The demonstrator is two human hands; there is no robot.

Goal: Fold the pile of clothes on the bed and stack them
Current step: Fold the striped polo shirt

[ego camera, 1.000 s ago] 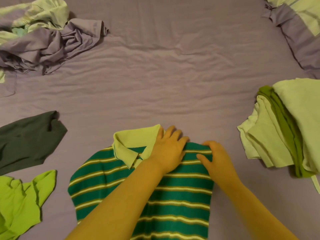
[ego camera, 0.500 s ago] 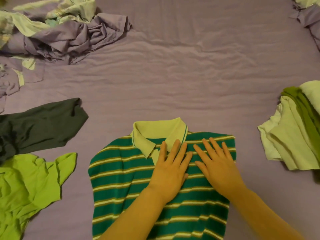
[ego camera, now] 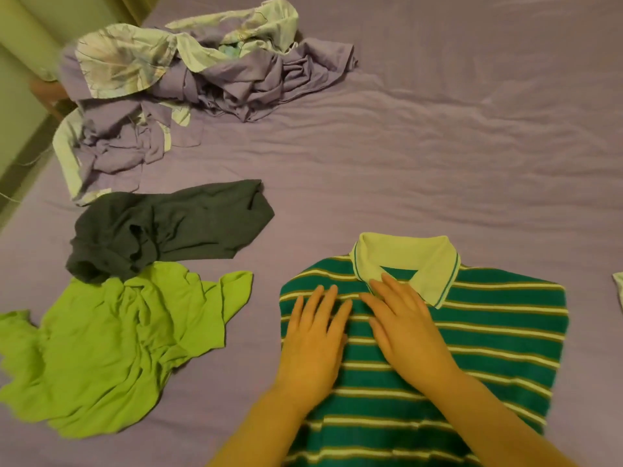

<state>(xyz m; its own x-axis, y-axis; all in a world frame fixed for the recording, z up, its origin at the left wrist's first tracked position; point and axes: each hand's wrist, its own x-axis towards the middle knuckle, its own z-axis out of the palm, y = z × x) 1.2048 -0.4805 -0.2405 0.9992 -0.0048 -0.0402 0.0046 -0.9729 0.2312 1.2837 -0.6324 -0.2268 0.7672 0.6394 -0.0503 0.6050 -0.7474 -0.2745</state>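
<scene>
Striped polo shirt (ego camera: 488,332) lies flat on the purple bed sheet (ego camera: 438,146), lower centre to lower right of the frame. Green body with pale and brownish stripes, pale collar (ego camera: 404,254) at the top edge, pointing toward the upper part of the frame. Sides look tucked under; the outline is roughly rectangular.

Left hand (ego camera: 313,342) rests palm down on the shirt's left edge, fingers spread and straight, released, grasping nothing. Right hand (ego camera: 404,325) lies palm down just beside it, toward the centre of the shirt, fingertips touching the lower left point of the collar. Also flat and released, nothing pinched. Both forearms enter from the bottom edge of the frame and cross the lower part of the shirt.

Left of the shirt, lower left of the frame: a lime green garment (ego camera: 111,348), crumpled, unfolded, apart from the striped shirt. Just above it, touching or overlapping its upper edge: a dark garment (ego camera: 168,227), loosely bunched.

Upper left: a rumpled heap of purple and pale printed fabric (ego camera: 188,82), near the bed's left edge.

Far right edge, mid-height: a sliver of pale cloth (ego camera: 618,284), mostly cut off; cannot tell what it is.

Sheet is wrinkled across the centre and upper right.
</scene>
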